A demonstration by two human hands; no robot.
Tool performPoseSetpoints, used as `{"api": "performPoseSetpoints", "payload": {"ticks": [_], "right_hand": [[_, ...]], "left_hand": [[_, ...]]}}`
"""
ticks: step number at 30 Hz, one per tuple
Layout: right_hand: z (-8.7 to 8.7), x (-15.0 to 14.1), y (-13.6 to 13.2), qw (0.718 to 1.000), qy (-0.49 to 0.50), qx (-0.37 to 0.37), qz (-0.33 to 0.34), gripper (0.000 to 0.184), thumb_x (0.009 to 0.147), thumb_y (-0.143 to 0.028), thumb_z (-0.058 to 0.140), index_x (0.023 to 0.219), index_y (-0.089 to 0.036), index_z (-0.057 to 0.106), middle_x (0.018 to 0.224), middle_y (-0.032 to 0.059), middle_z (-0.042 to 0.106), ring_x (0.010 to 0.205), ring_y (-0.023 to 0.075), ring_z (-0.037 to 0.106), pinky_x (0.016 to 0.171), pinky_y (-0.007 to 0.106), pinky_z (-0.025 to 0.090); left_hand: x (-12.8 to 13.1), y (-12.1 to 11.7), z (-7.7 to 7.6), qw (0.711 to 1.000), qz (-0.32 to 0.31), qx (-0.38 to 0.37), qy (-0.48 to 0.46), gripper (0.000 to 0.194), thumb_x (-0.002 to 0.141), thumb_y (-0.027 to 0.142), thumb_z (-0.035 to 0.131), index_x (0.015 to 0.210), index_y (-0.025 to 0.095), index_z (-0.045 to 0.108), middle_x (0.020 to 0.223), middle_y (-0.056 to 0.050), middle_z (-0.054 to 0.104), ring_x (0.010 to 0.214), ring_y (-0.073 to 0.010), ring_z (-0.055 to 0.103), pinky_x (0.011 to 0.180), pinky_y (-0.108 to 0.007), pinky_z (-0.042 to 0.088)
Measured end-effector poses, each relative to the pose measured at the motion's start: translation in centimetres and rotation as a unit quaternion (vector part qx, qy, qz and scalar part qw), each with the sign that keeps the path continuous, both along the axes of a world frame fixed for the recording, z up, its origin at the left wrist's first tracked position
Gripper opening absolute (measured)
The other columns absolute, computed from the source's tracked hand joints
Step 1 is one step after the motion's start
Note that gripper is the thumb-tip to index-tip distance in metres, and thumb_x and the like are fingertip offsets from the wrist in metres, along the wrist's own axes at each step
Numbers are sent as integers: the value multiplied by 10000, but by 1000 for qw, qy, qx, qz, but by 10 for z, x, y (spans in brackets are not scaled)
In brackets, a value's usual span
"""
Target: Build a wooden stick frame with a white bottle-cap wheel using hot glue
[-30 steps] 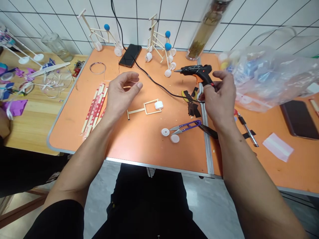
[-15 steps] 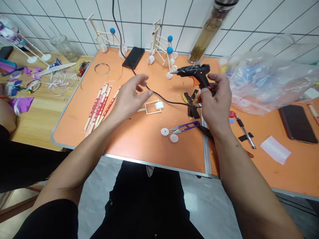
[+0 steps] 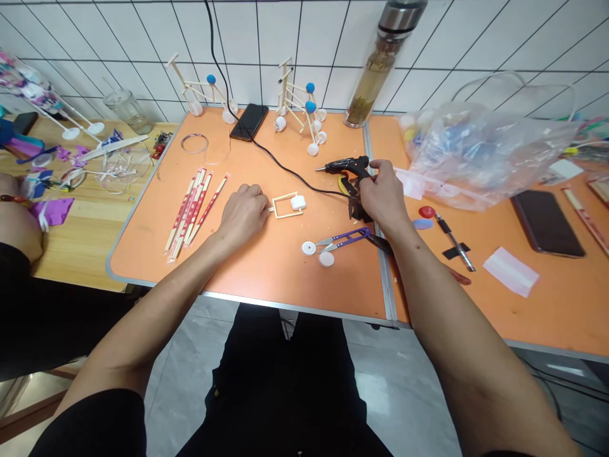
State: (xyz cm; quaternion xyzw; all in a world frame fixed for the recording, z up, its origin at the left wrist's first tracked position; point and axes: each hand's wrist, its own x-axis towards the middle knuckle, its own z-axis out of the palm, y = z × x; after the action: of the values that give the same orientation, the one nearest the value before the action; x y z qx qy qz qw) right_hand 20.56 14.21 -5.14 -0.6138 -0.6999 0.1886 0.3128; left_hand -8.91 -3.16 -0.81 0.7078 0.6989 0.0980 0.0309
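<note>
My left hand [image 3: 245, 212] rests on the orange table [image 3: 266, 273] with its fingers curled round the left end of a small wooden stick frame [image 3: 284, 206] that carries a white wheel [image 3: 298, 203]. My right hand [image 3: 382, 197] is wrapped round the handle of a black glue gun [image 3: 343, 166], whose nozzle points left above the table. The gun's black cord [image 3: 280, 166] runs back up the tiled wall.
Purple snips [image 3: 343, 239] and two white wheels [image 3: 318, 252] lie near the front. Wrapped chopsticks [image 3: 193, 206] lie left. Two stick models [image 3: 297, 105], a phone [image 3: 248, 121], a bottle [image 3: 375, 63] and a plastic bag [image 3: 476, 152] stand behind. Another person's arm [image 3: 14, 228] is at far left.
My left hand dropped from mid-air onto the table and closed on the stick frame. My right hand brought the glue gun lower and nearer the frame. The camera view pulled back.
</note>
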Motion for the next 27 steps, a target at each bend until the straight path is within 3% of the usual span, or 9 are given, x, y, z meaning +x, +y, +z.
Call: {"api": "performPoseSetpoints", "payload": {"ticks": [5, 10, 14, 15, 17, 20, 23, 27], "right_hand": [[15, -6, -16, 996, -89, -5, 6, 588, 956, -250, 613, 1536, -191, 685, 1466, 243, 765, 1348, 462, 708, 1154, 686, 557], [26, -5, -23, 993, -110, -29, 17, 499, 993, -309, 636, 1467, -213, 757, 1476, 227, 756, 1357, 453, 707, 1139, 670, 577], [48, -5, -36, 997, -68, 34, 23, 460, 1024, -313, 637, 1452, -198, 761, 1496, 230, 714, 1274, 402, 741, 1129, 630, 580], [57, -7, -41, 996, -42, 59, 50, 421, 1031, -289, 630, 1414, -195, 777, 1475, 215, 719, 1206, 360, 757, 1124, 590, 584], [75, -12, -53, 987, 12, 54, 148, 287, 1027, -288, 670, 1246, -201, 834, 1233, 149, 797, 1090, 314, 755, 1052, 515, 594], [98, -22, -68, 946, 99, -64, 302, 181, 1019, -359, 764, 1042, -207, 860, 1020, 73, 822, 931, 241, 719, 887, 403, 564], [108, -29, -76, 913, 147, -135, 355, 210, 1030, -400, 791, 962, -209, 843, 895, 24, 775, 805, 171, 633, 772, 341, 482], [109, -32, -79, 898, 174, -164, 370, 200, 996, -392, 827, 917, -209, 817, 833, 7, 741, 749, 145, 577, 696, 317, 413]], "left_hand": [[-19, 8, 2, 991, -105, 76, 27, 272, 1109, 202, 574, 1059, 178, 839, 1194, -181, 798, 1150, -363, 671, 949, -526, 533], [-29, 15, 26, 964, -202, 152, 86, 315, 1154, 245, 525, 1062, 205, 824, 1222, -153, 791, 1157, -341, 671, 942, -509, 535], [-29, 23, 41, 939, -256, 206, 96, 307, 1158, 224, 516, 1052, 238, 804, 1285, -125, 782, 1210, -318, 672, 1028, -509, 545], [-29, 26, 44, 935, -267, 214, 96, 309, 1163, 234, 513, 1050, 242, 800, 1304, -121, 778, 1234, -317, 673, 1050, -513, 548], [-26, 31, 50, 928, -285, 223, 91, 322, 1172, 255, 501, 1039, 247, 793, 1336, -107, 771, 1282, -317, 677, 1091, -529, 555], [-19, 37, 61, 920, -309, 225, 85, 348, 1186, 270, 474, 1039, 254, 789, 1374, -79, 770, 1342, -315, 692, 1143, -560, 568], [-11, 38, 73, 911, -333, 219, 102, 379, 1210, 288, 443, 1058, 248, 788, 1419, -69, 786, 1383, -315, 715, 1176, -572, 585], [-3, 35, 85, 920, -337, 180, 84, 422, 1229, 315, 409, 1056, 214, 780, 1517, -105, 780, 1519, -337, 670, 1308, -655, 502]]}}
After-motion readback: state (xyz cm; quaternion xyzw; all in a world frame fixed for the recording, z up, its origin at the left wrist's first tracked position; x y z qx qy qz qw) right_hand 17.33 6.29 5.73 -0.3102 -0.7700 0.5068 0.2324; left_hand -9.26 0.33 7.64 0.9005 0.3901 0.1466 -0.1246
